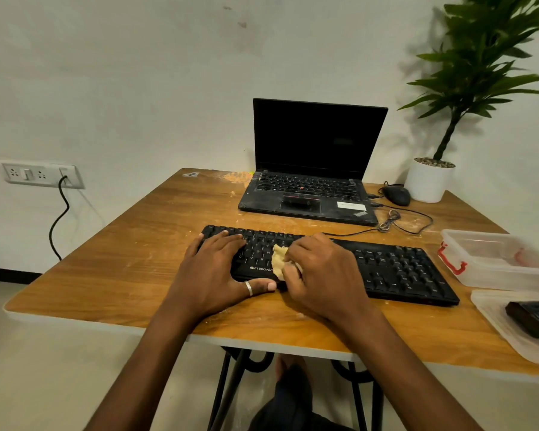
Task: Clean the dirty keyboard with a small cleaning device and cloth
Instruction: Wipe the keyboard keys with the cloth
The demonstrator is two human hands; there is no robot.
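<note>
A black keyboard lies across the wooden table. My left hand rests flat on its left end, fingers straight over the keys and thumb along the front edge. My right hand grips a small yellowish cloth and holds it against the keys near the keyboard's middle. A black device lies on a clear lid at the right edge.
An open black laptop stands behind the keyboard, with a mouse and coiled cable to its right. A potted plant occupies the back right corner. A clear plastic box with a red clasp sits right of the keyboard. Dust specks cover the tabletop.
</note>
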